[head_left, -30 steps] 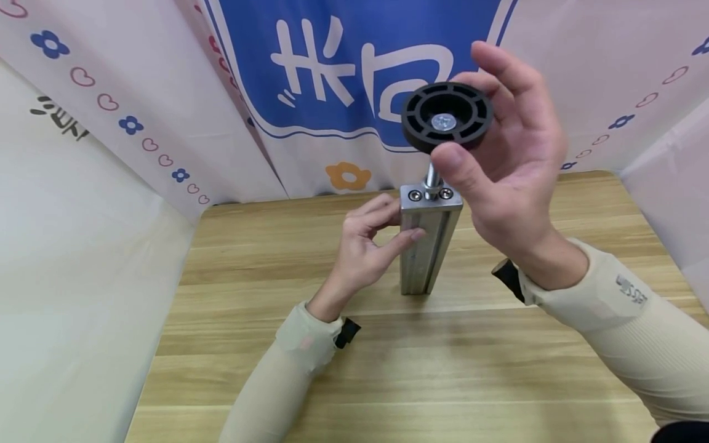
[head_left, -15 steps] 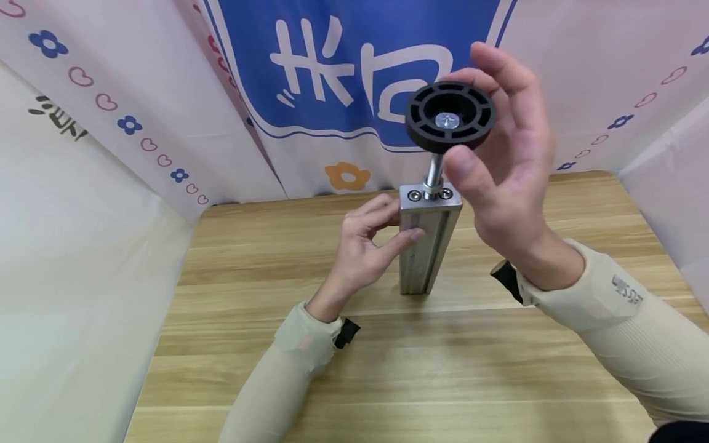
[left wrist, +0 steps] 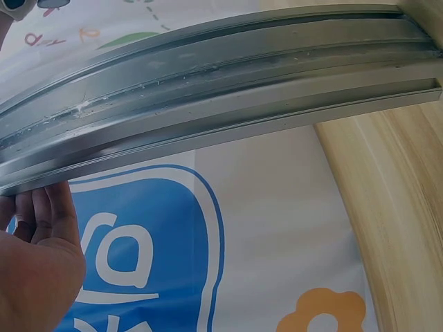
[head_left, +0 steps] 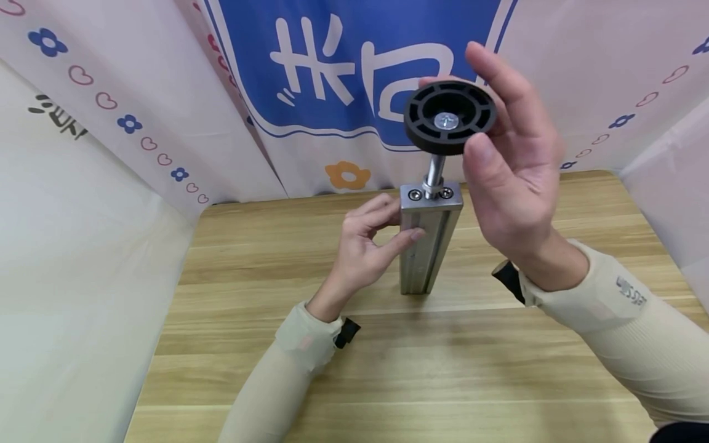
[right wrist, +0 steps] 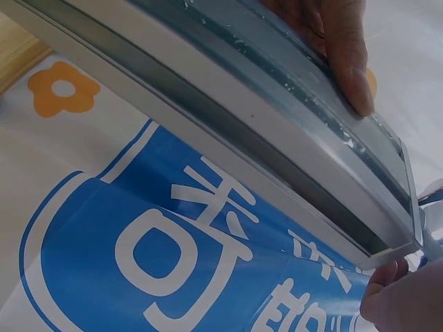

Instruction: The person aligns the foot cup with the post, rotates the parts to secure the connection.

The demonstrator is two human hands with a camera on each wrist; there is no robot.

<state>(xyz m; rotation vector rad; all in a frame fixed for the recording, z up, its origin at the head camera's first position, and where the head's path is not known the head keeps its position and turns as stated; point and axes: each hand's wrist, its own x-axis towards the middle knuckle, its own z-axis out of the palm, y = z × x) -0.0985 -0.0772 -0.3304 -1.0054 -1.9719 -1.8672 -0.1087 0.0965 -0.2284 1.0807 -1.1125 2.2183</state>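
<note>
A silver aluminium extrusion profile (head_left: 419, 252) stands upright on the table, with a metal plate held by two socket screws on its top end. From that plate rises a threaded stem carrying a levelling foot (head_left: 450, 147), whose round black ribbed base faces up. My left hand (head_left: 365, 249) grips the profile near its top, thumb on the near face and other fingers at the far side. Around the foot's rim is my right hand (head_left: 520, 166), thumb at the near right edge, a fingertip showing behind the disc and one finger raised. The left wrist view shows the profile (left wrist: 208, 90) lengthwise.
The wood-grain table (head_left: 266, 264) ends just behind the profile, against a hanging cloth (head_left: 316, 55) with a blue sign and flower prints. White cloth walls stand on both sides. A dark round object (head_left: 681, 432) pokes in at the bottom right corner.
My right thumb has slid rightward along the foot's rim, while a fingertip behind the disc has come further left. The left hand and the profile have stayed in place.
</note>
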